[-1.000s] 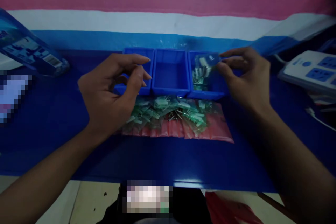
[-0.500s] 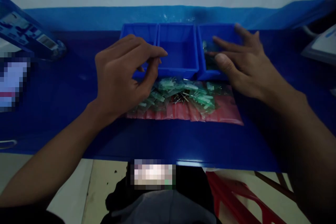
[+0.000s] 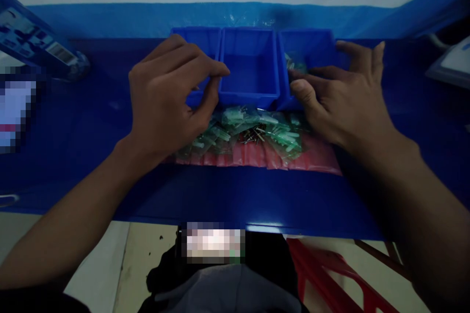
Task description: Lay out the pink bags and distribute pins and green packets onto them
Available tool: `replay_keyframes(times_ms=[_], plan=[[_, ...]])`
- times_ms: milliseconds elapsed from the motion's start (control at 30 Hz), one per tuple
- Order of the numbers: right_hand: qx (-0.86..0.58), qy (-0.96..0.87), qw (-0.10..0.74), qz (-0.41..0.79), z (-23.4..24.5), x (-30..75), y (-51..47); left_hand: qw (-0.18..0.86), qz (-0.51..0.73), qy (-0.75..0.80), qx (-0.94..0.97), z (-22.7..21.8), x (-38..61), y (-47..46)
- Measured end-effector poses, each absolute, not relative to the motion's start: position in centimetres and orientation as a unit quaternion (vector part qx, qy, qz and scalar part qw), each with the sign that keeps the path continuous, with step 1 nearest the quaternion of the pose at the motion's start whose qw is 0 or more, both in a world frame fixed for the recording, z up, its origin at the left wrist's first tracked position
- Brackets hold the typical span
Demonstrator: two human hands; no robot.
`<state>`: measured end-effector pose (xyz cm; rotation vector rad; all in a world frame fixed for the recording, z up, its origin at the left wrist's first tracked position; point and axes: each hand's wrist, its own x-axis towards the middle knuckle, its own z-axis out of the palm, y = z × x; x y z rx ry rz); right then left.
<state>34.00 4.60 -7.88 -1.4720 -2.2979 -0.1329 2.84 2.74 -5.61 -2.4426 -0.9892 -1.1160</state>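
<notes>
1. Nearest us, the blue surface [image 3: 235,195] carries a pink sheet [image 3: 319,159], and on it lies a thick heap of small clear packets [image 3: 257,129] with green parts inside. By our judgement, most of the sorting is left to do.
2. The left hand [image 3: 165,98] hovers over the left end of the heap, fingers curled, thumb and forefinger drawn close. We see nothing between them and cannot tell whether they pinch anything.
3. The right hand [image 3: 341,102] hangs at the right end, fingers loosely spread and holding nothing, its thumb at the near corner of the right bin.
4. Just beyond the heap stand three blue bins side by side. The left bin [image 3: 200,39] is mostly hidden by the left hand, and the middle bin [image 3: 249,68] looks bare.
5. The right bin [image 3: 316,41] holds one packet [image 3: 295,63], the only one we would count as done.
</notes>
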Motion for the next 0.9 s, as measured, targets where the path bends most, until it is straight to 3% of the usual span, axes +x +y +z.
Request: replay_keyframes(times_ms=[300,500,733,900], plan=[[-0.535,-0.819,0.192,-0.074,-8.2,34.0,4.6,0.095,-0.382,-0.388,-0.833,-5.6,3.1,2.7],[-0.505,-0.827,0.235,-0.082,-7.6,33.7,4.2,0.121,-0.359,-0.363,-0.851,-6.1,2.2,3.5],[-0.399,-0.876,0.27,0.003,-7.2,32.7,3.1,0.002,-0.284,-0.378,-0.881,-6.6,1.3,4.2],[-0.407,-0.853,0.325,-0.014,-7.5,32.2,2.9,0.027,-0.314,-0.347,-0.883,-6.8,1.4,4.2]])
